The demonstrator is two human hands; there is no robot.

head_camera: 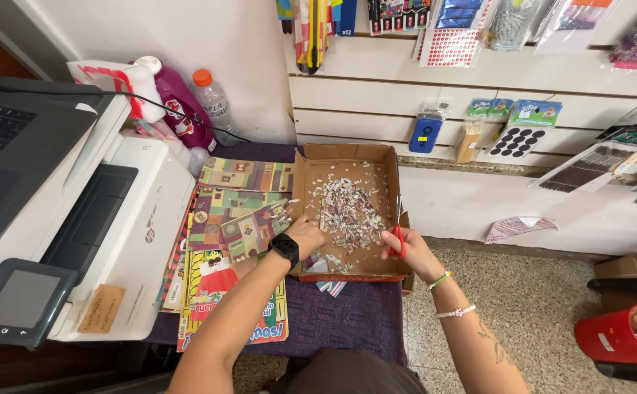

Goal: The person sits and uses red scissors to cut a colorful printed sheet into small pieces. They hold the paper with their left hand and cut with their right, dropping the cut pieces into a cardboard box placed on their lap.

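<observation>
From the head camera, the left hand point(305, 235) pinches a patterned paper sheet point(254, 228) by its right edge, just left of the cardboard box point(377, 157). The right hand point(404, 246) is closed around red-handled scissors point(398, 232), blades pointing up over the box's heap of paper snippets point(349, 211). More patterned sheets point(245, 175) lie on the purple cloth point(340, 317).

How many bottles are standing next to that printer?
2. A magenta bottle with a white cap stands behind the white printer by the wall; a clear bottle with an orange cap stands just right of it. Others may be hidden behind them.
</observation>
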